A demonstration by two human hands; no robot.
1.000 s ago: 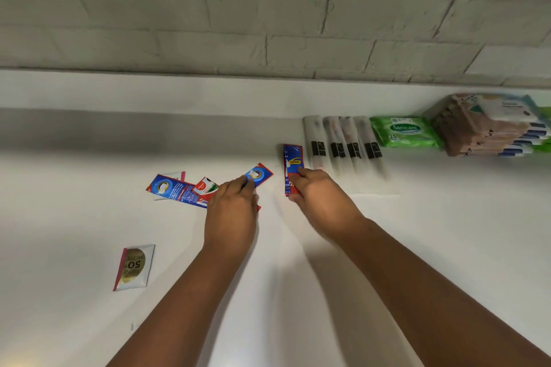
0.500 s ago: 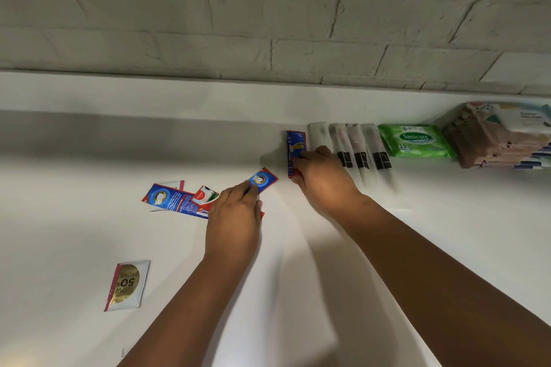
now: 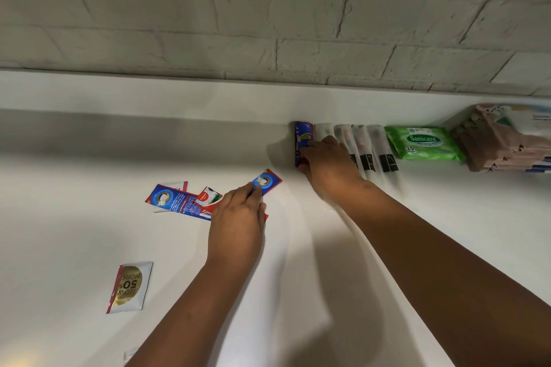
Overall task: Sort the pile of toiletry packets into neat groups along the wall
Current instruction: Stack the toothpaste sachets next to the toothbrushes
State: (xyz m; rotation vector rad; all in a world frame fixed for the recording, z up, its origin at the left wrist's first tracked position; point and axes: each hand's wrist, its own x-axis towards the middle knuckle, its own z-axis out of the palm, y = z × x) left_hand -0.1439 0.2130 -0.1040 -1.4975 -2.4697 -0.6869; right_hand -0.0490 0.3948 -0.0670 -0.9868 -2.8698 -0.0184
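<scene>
My right hand (image 3: pixel 326 159) holds a blue-and-red sachet (image 3: pixel 302 137) against the base of the wall, right beside a row of white toothbrush packets (image 3: pixel 377 144). Its fingers lie over the sachet's lower half and hide the first white packet's lower part. My left hand (image 3: pixel 238 219) pinches a second blue-and-red sachet (image 3: pixel 267 180) at its near end, low over the white counter (image 3: pixel 74 217). Just left of that hand lies a small pile of blue, red and white sachets (image 3: pixel 176 198).
A gold-and-silver "50% more" sachet (image 3: pixel 129 286) lies alone at the front left. A green Sanicare wipes pack (image 3: pixel 423 143) and a stack of pink packs (image 3: pixel 504 144) sit along the wall to the right. A clear packet corner (image 3: pixel 131 354) shows at the bottom edge.
My right hand carried its sachet away from the pile and up to the wall, next to the white packets. My left hand stayed by the pile with its sachet.
</scene>
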